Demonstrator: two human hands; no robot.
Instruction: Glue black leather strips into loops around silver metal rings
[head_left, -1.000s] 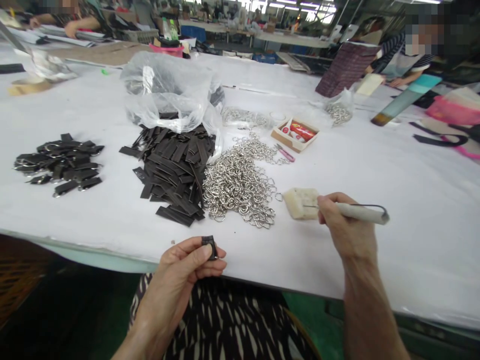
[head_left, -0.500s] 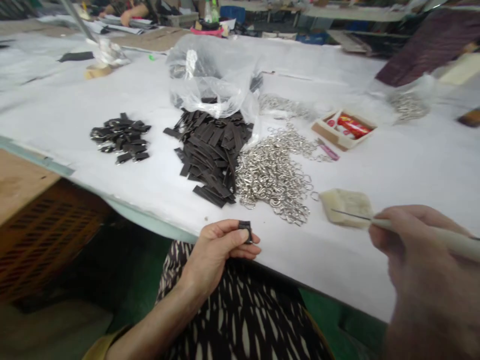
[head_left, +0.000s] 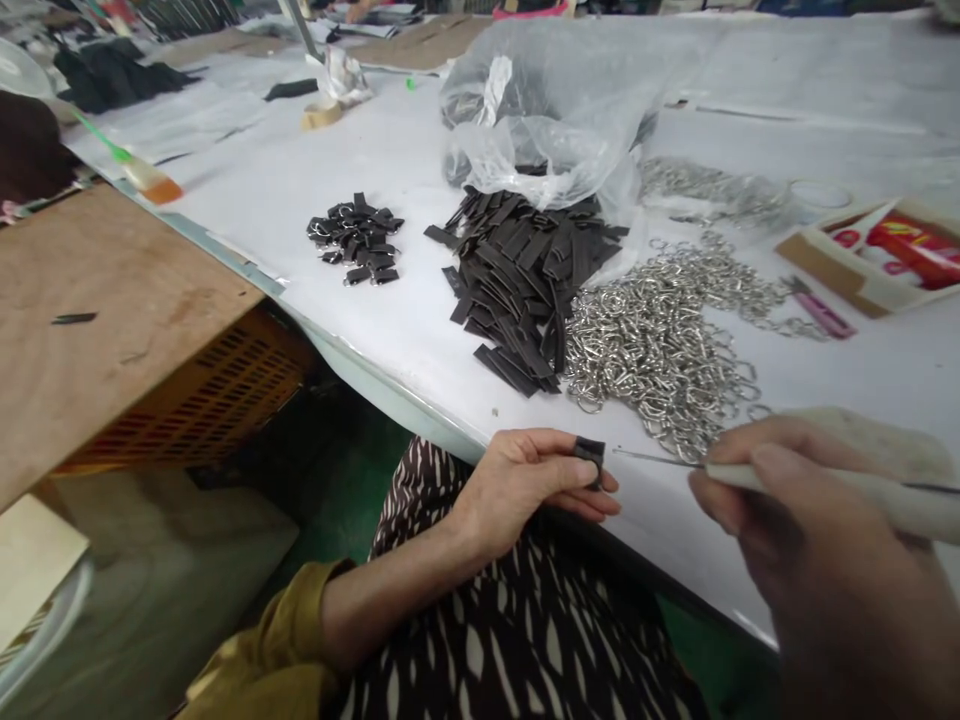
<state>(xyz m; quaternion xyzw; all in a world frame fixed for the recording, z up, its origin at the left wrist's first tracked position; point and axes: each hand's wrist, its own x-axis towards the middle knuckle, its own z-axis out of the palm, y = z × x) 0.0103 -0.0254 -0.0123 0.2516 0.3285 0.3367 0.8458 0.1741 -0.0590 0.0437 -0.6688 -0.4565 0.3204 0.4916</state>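
Observation:
Between the thumb and fingers of my left hand is a small folded dark strip, its folded end pointing up. Whether a ring sits in it is hard to see. My right hand grips an awl with a pale handle and a thin metal needle. The needle points left, its tip a short gap from the strip. Behind my right hand, partly hidden, lies a pale block. Loose metal rings are heaped beyond my hands, beside a pile of dark flat strips.
Finished-looking folded pieces with rings lie in a small pile at left. A clear plastic bag stands behind the strips. Pink-handled snips and a cardboard box are at right. A glue bottle lies far left.
The awl has moved from over the pale block to near the folded strip. My left hand still pinches the strip. The view has swung left, so the table's things appear farther right.

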